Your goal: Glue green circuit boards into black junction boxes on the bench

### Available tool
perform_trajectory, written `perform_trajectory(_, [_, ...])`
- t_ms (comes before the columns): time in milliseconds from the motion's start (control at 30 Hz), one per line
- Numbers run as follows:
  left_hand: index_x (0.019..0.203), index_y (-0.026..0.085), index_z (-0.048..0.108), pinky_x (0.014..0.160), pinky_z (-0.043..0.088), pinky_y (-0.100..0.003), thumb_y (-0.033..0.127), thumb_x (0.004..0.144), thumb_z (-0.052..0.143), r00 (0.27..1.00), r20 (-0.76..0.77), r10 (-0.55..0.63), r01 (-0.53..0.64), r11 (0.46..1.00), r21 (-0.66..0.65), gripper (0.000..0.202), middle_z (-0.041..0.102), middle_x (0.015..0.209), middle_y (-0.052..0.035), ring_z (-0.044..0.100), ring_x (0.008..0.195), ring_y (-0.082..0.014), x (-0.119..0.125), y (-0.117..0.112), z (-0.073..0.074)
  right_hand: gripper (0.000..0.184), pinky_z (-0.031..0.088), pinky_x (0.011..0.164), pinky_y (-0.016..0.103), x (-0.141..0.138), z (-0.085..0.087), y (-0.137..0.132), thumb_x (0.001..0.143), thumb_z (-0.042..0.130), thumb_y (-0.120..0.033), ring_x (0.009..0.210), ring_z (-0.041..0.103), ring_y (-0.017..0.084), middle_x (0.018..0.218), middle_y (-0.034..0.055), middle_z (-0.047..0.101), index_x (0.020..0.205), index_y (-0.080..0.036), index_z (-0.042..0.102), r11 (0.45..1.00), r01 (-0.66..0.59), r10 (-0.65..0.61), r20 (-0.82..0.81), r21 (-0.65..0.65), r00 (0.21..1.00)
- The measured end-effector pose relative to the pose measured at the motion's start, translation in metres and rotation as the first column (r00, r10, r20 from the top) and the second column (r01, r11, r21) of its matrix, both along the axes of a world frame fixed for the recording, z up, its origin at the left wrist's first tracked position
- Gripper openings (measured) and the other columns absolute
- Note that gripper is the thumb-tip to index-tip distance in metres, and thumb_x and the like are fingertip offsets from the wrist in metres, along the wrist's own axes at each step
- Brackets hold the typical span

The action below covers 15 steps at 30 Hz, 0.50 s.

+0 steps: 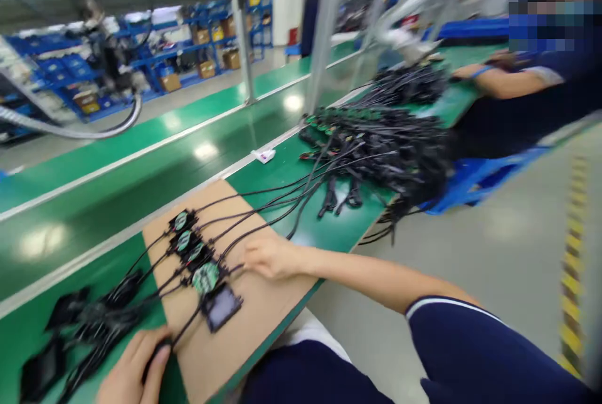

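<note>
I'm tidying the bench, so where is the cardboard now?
In the head view, the cardboard lies left of centre on the bench, under the circuit boards, with the right hand over it and the left hand beside it.

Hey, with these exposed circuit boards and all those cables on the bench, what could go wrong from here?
Snagging: cables from the open black housings run toward the cable heap, so a tug might shift the row on the cardboard sheet.
Damage: the green circuit boards lie exposed near the right hand, so a brush could mark them.
Falling: part of the heap hangs over the edge of the green bench and might slide off.
</note>
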<state>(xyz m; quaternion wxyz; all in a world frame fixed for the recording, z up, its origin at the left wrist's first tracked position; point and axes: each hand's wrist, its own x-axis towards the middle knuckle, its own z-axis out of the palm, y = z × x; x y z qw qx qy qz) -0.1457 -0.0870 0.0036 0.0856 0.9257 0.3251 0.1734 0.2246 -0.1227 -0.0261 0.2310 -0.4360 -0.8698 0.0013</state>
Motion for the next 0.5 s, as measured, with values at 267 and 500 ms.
perform_trajectory(267, [0.115,0.021,0.061,0.082,0.055,-0.031,0.025,0.101,0.040,0.981,-0.192,0.038,-0.079,0.973,-0.216,0.025,0.064,0.104,-0.0064,0.064,0.091,-0.0178,0.046,-0.026,0.019,0.022,0.053,0.069,0.028,0.036,-0.010,-0.030,0.096,0.053,-0.018,0.080,0.065,0.016,0.086,0.0048,0.069,0.111,-0.019,0.068,1.000,-0.004,0.002,-0.154,-0.015,0.988])
perform_trajectory(500, [0.116,0.019,0.058,0.077,0.053,-0.027,0.020,0.101,0.040,0.994,-0.087,0.066,-0.078,0.986,-0.145,0.023,0.063,0.101,-0.0058,0.063,0.088,-0.0159,0.019,-0.036,0.024,0.024,0.053,0.065,0.026,0.017,-0.009,-0.041,0.096,0.052,-0.016,0.080,0.066,0.014,0.090,0.0053,0.071,0.112,-0.019,0.069,0.993,-0.105,0.087,-0.255,-0.057,0.963])
